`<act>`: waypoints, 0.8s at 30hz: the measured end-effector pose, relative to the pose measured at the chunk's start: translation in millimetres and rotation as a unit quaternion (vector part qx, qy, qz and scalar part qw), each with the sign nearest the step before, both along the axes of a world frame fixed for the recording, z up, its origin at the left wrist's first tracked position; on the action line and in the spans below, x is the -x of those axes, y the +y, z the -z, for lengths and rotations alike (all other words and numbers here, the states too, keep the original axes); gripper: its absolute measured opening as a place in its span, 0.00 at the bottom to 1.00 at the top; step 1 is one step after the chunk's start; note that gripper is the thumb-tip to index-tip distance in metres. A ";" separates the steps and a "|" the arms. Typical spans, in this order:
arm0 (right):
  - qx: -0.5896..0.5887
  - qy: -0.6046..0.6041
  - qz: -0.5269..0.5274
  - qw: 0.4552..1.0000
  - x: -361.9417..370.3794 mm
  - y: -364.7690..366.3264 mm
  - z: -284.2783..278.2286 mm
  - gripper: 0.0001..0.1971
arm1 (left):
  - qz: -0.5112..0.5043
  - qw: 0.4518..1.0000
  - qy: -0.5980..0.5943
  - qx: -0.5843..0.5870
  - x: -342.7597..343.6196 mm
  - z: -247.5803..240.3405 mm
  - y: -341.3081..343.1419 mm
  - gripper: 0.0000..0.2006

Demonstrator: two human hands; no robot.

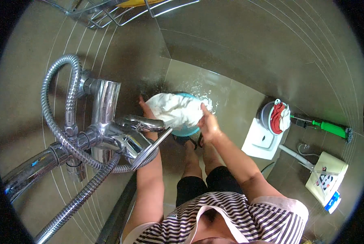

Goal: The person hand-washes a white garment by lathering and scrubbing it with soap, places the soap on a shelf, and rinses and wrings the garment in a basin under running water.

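Note:
A bunched, wet white cloth is stretched between my two hands above a light blue basin on the floor. My left hand grips its left end, with the wrist partly behind the chrome tap. At the cloth's right end, my right hand is closed on it, thumb uppermost. Water drops splash around the basin's far side and onto the floor. Much of the basin is hidden under the cloth.
A chrome shower tap with a coiled metal hose juts in at left. Overhead is a wire rack. At right stand a bucket with red and white cloths, a white squat toilet, a green brush and a cream box.

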State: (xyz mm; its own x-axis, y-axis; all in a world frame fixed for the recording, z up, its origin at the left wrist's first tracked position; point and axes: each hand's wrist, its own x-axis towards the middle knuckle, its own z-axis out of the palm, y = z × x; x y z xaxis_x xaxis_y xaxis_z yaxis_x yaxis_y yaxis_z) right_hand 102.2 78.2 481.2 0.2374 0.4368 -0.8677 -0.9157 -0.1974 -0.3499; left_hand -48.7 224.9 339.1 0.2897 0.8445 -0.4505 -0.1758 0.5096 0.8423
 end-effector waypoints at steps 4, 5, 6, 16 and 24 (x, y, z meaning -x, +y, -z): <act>-0.096 0.008 0.003 0.995 -25.8 -2.3 -16.5 0.18 | 0.079 0.953 0.172 -0.237 -17.0 -29.6 -68.9 0.49; -0.086 0.020 0.024 0.996 -24.9 5.6 -38.2 0.18 | 0.200 0.917 0.197 -0.284 -19.2 -42.2 -85.0 0.56; -0.076 0.030 0.046 0.996 -26.0 8.0 -49.3 0.18 | 0.318 0.863 0.215 -0.327 -25.6 -52.6 -98.8 0.62; -0.064 -0.407 -0.199 0.889 -87.6 -21.3 -43.8 0.22 | 0.522 0.744 0.318 -0.269 16.0 -78.5 -25.5 0.17; -0.088 -0.567 -0.566 0.593 -75.6 -4.7 -21.8 0.23 | 0.267 0.948 0.078 -0.154 14.9 -133.8 -27.5 0.36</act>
